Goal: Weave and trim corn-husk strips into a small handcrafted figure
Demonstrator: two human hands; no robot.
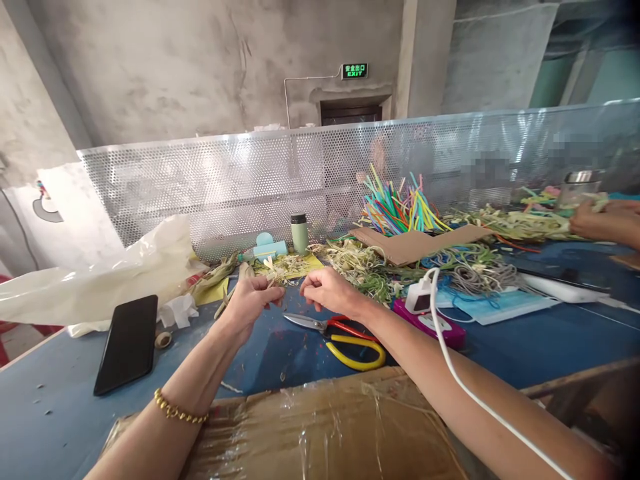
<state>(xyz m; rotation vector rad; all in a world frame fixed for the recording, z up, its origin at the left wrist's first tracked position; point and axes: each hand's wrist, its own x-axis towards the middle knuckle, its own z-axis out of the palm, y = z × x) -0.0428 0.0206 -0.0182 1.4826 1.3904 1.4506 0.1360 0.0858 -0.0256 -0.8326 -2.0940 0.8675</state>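
Observation:
My left hand (251,298) and my right hand (327,291) are raised close together over the blue table (550,340). Both have their fingers curled in a pinch. A thin pale strip (290,285) seems to run between them, though it is too small to name for sure. A gold bracelet (177,409) sits on my left wrist. Just below my right hand lie scissors with red handles (320,324) and yellow-handled scissors (357,350).
A black phone (128,342) and a crumpled plastic bag (115,273) lie at the left. A heap of green-yellow strips (365,267), coloured straws (400,207), a green flask (299,233) and a charger with a white cable (423,293) fill the back. A taped cardboard box (325,433) stands in front. Another person's hand (600,220) is at the right.

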